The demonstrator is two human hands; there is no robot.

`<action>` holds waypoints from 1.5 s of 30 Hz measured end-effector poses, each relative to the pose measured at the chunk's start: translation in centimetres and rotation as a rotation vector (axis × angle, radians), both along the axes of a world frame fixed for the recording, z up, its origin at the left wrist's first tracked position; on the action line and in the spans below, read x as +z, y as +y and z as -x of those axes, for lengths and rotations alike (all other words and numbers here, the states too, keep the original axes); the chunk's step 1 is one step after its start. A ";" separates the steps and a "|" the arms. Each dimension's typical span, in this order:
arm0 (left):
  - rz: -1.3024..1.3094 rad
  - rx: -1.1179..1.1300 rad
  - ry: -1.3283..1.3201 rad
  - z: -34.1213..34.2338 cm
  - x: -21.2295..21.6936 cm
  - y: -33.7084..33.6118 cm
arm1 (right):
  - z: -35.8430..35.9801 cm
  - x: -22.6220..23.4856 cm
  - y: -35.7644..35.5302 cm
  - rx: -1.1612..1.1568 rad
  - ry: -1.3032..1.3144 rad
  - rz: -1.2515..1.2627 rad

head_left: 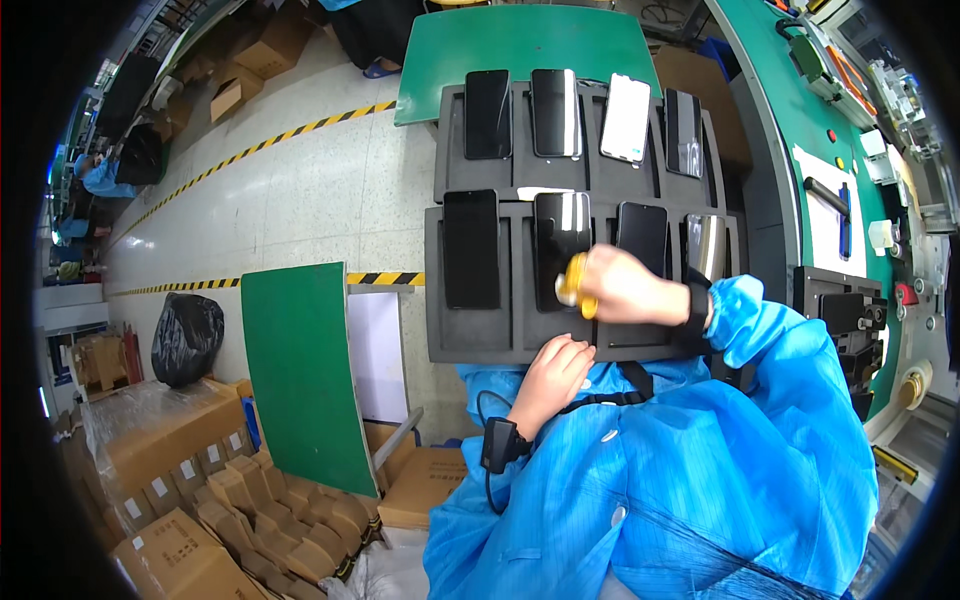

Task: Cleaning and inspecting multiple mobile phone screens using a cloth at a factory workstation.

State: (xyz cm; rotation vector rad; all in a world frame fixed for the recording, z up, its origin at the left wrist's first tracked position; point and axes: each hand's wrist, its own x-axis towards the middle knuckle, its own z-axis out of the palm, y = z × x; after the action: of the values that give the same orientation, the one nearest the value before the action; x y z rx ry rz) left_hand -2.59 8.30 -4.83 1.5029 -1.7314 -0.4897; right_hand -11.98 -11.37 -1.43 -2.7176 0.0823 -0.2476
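Note:
My right hand [628,287] is closed around a small yellow tool with a pale rounded end [574,282]; its exact kind is unclear. The tool is over the lower part of a dark phone [562,235] lying in the near grey foam tray [437,335]. At that tray's near edge rests my left hand [553,380], fingers laid out against the foam, with no object visible in it. Beside the worked phone lie a black phone [471,250] on the left and another phone [642,235] on the right, its lower part behind my right hand.
A second foam tray [452,130] beyond holds several phones, one with a white face [626,118]. Behind it stands a green table [530,45]. A green workbench [800,110] with tools runs along the right. Cartons [175,430] and a green board [305,370] stand left.

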 end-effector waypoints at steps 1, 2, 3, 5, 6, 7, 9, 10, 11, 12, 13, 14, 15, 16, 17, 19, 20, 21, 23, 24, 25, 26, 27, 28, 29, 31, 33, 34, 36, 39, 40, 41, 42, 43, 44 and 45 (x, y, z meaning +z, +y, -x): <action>-0.003 0.008 -0.002 0.0 -0.1 0.2 | -0.7 0.7 -1.2 -0.100 -0.069 -0.066; 0.004 -0.002 -0.009 0.0 -0.2 0.1 | -1.1 1.4 -2.5 -0.190 -0.097 -0.029; 0.009 -0.006 -0.018 0.0 -0.3 0.1 | -1.6 1.7 -3.5 -0.273 -0.126 0.006; 0.011 -0.006 -0.016 -0.1 -0.4 0.2 | -2.3 1.6 -4.6 -0.307 -0.062 0.100; 0.011 -0.008 -0.016 -0.1 -0.4 0.2 | -2.6 0.3 -4.9 -0.225 -0.032 0.154; 0.015 -0.008 -0.014 -0.1 -0.3 0.2 | -2.5 -0.2 -4.1 -0.217 -0.062 0.205; 0.014 -0.011 0.003 -0.3 -0.3 0.3 | -2.0 -1.2 -1.8 -0.209 -0.051 0.151; 0.013 -0.001 0.001 -0.1 -0.3 0.3 | -1.3 -1.1 -0.5 -0.161 -0.001 0.150; 0.015 -0.004 -0.012 0.0 -0.5 0.3 | -0.1 -1.3 0.9 -0.069 0.079 0.098; 0.017 -0.007 -0.024 -0.1 -0.6 0.3 | 0.8 -1.3 2.1 0.009 0.150 0.097; 0.016 -0.002 -0.028 -0.4 -0.4 0.4 | 1.0 -1.3 2.8 0.086 0.220 0.097; -0.002 -0.027 -0.032 -0.4 0.1 0.5 | 0.4 -1.0 2.8 0.096 0.218 0.096; -0.021 -0.051 -0.036 -0.5 0.3 0.7 | -0.4 -0.7 2.5 0.052 0.154 0.059; -0.015 -0.042 -0.053 -0.8 0.3 1.1 | -1.6 -0.1 2.2 0.008 0.089 0.022; -0.014 -0.034 -0.051 -1.1 0.3 1.5 | -3.3 0.7 1.7 -0.065 0.024 -0.022; 0.028 0.125 -0.118 -2.2 0.5 2.2 | -6.2 0.7 1.0 -0.089 -0.058 -0.008; 0.024 0.239 -0.180 -2.9 0.7 2.9 | -7.8 0.6 1.3 -0.101 -0.056 0.026; -0.031 0.340 -0.215 -3.2 0.6 3.5 | -8.7 -0.2 1.6 -0.104 -0.061 0.140; -0.052 0.406 -0.226 -4.0 0.0 4.2 | -10.3 -1.2 2.6 -0.140 -0.052 0.216; -0.054 0.388 -0.243 -4.0 -0.4 4.6 | -10.7 -1.8 3.4 -0.157 -0.056 0.207; -0.055 0.369 -0.260 -4.0 -0.9 4.8 | -10.7 -2.6 4.1 -0.136 -0.082 0.179; -0.049 0.364 -0.265 -4.0 -1.2 4.8 | -10.4 -2.5 5.1 -0.036 -0.052 0.173; -0.050 0.367 -0.264 -4.1 -1.6 4.9 | -9.9 -2.4 6.1 0.062 -0.020 0.167; -0.040 0.357 -0.228 -4.2 -2.0 5.0 | -9.7 -3.0 7.0 0.135 -0.088 0.181; -0.030 0.346 -0.193 -4.4 -2.2 5.0 | -9.8 -2.9 7.1 0.167 -0.133 0.170; -0.036 0.343 -0.180 -4.6 -1.9 4.9 | -11.1 -1.6 5.1 0.127 -0.044 0.199; -0.031 0.343 -0.161 -4.7 -1.9 5.0 | -13.0 -0.8 2.7 -0.004 -0.138 0.142; -0.025 0.345 -0.157 -4.7 -2.0 4.9 | -13.7 -0.4 1.5 -0.041 -0.110 0.142; -0.024 0.349 -0.133 -4.6 -2.1 4.9 | -14.7 -0.2 -0.3 -0.138 -0.128 0.213; -0.017 0.351 -0.110 -4.8 -2.2 4.9 | -14.8 -1.1 0.3 -0.265 -0.131 0.196; -0.020 0.346 -0.111 -4.8 -2.2 5.0 | -14.2 -1.1 1.7 -0.145 -0.052 0.217; -0.019 0.339 -0.109 -4.8 -2.1 4.9 | -13.4 -1.1 3.1 -0.025 0.029 0.239; -0.019 0.338 -0.108 -4.8 -2.2 4.9 | -12.5 -1.7 4.7 0.109 0.023 0.167; -0.026 0.338 -0.105 -4.7 -2.3 5.0 | -11.8 -2.2 5.9 0.241 0.017 0.093; -0.025 0.331 -0.100 -4.8 -2.4 4.8 | -11.7 -1.6 5.9 0.226 -0.058 0.062; -0.034 0.339 -0.101 -4.8 -2.4 4.9 | -12.4 -1.2 5.1 0.233 -0.061 0.059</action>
State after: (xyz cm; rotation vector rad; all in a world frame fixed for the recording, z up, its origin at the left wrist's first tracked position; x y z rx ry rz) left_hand 2.20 13.23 -7.19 1.8279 -1.5053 -0.2719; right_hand 0.37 -6.30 -2.58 -2.7435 -0.2612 -0.2669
